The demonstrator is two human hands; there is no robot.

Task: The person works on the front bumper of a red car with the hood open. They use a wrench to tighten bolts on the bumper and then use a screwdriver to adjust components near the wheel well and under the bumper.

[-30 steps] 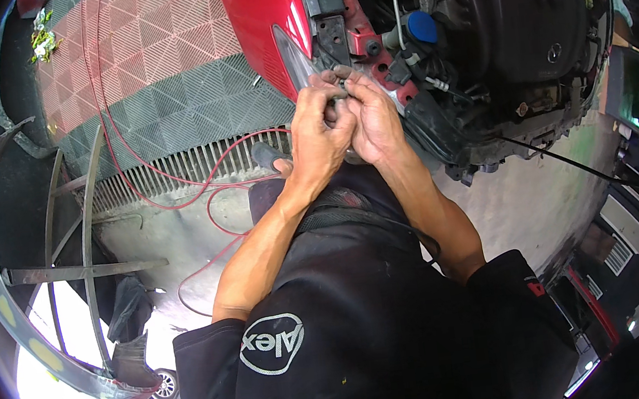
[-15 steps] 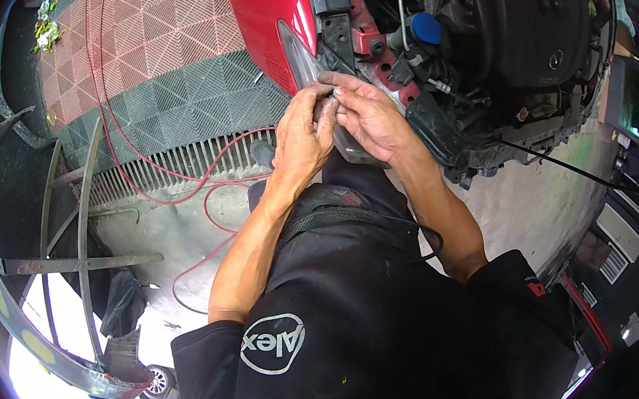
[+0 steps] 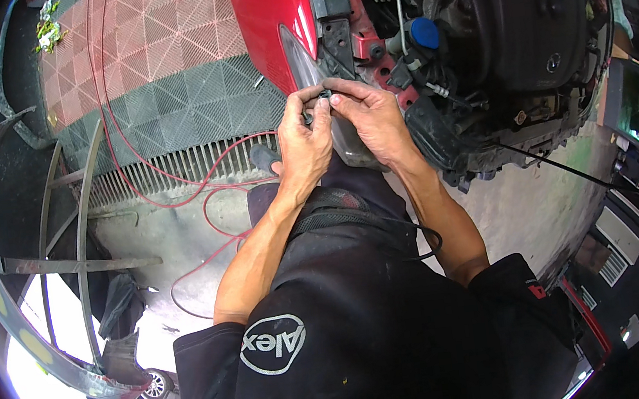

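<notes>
Palms moved slightly apart versus a second ago; head view has left hand (image 3: 303, 142) and right hand (image 3: 383, 123) meeting at fingertips, grips nearly closed, pinching a small dark piece (image 3: 326, 95) over the greyish lamp lens (image 3: 353, 147). Step looks like two-handed fiddling with it; next move probably needs steady fingertip control.

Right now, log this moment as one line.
left hand: pinching small dark part | right hand: pinching same part | part's shape: mostly hidden | nearby: clear headlamp, red fender, blue cap
</notes>
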